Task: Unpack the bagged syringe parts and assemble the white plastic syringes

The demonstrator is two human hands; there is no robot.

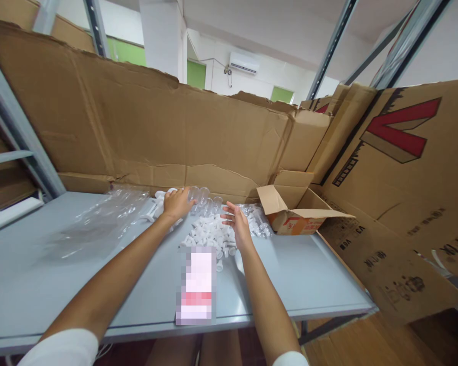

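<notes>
My left hand [177, 203] reaches to the back of the table, its thumb and fingers closed on a clear plastic cup [193, 193]. More clear cups [205, 203] cluster just right of it. Under and beside that hand lie larger white plastic pieces [158, 206]. To the right, my right hand [236, 221] is raised with fingers apart, holding nothing, over the edge of a heap of small white plastic parts [209, 234]. A clear bag of similar white parts [257, 221] lies behind it, partly hidden by the hand.
An open cardboard box [299, 223] stands at the back right. Flat clear plastic bags [107, 218] lie on the left. A pixelated white and pink rectangle [198, 284] is near the front edge. Tall cardboard sheets [183, 132] wall the grey table [297, 279] behind and right, beside metal posts.
</notes>
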